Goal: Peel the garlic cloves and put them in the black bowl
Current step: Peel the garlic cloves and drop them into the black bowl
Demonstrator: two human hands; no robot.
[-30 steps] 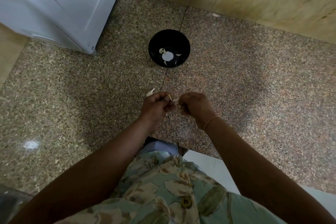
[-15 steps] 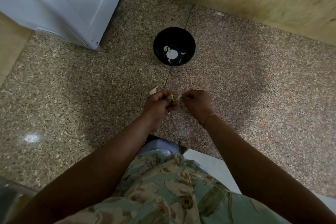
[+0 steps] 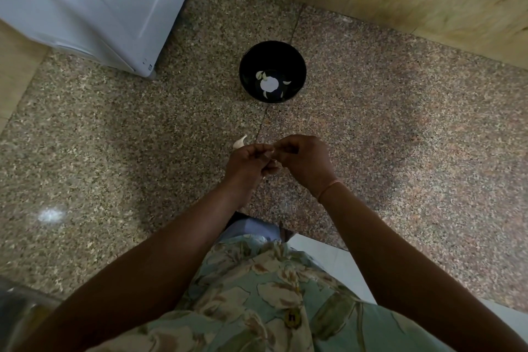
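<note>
One garlic clove (image 3: 273,148) pinched between the curled fingertips of left hand (image 3: 247,164) and right hand (image 3: 307,163), at 6 o'clock from the black bowl (image 3: 245,66); skin state too small to tell. About four peeled cloves (image 3: 260,75) already inside, so probably midway. One loose clove (image 3: 239,142) waiting on the worktop (image 3: 400,137), at 11 o'clock from the left hand.

One black bowl (image 3: 273,50) with perhaps four garlic cloves (image 3: 287,82); one loose clove (image 3: 239,142) on the tabletop (image 3: 371,123); one held clove (image 3: 273,148), mostly hidden, between left hand (image 3: 247,161) and right hand (image 3: 304,160); one white appliance (image 3: 94,3).
</note>
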